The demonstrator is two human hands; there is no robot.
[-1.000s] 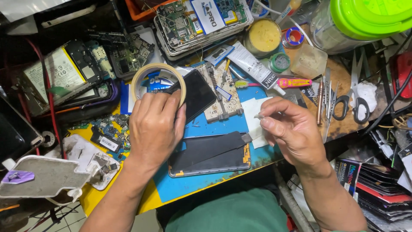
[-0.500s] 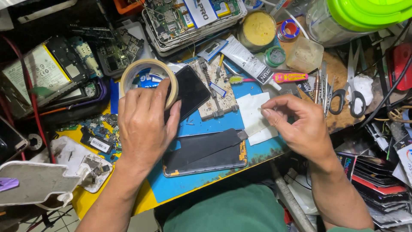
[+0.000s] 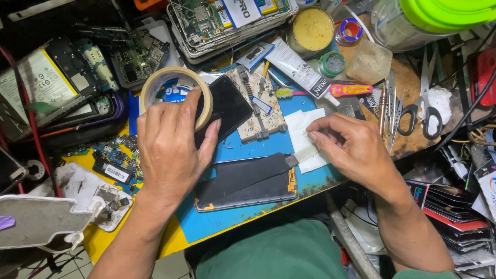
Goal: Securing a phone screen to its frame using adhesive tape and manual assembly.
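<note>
The left hand [image 3: 168, 144] has its grip clamped on a tape roll [image 3: 175, 98]. The right hand [image 3: 356, 147] pinches a tape strip [image 3: 302, 153] over the phone screen [image 3: 245, 182] near the table's front edge.

tape roll [image 3: 176, 97] — lower rim hidden under left hand [image 3: 168, 150] | phone screen [image 3: 245, 182] — left end behind that hand | right hand [image 3: 354, 147] — fingertips curled under, grip on white strip [image 3: 305, 154] unclear | green-lidded jar [image 3: 439, 20] — cut by top edge | circuit-board parts [image 3: 116, 163] — too small to tell
</note>
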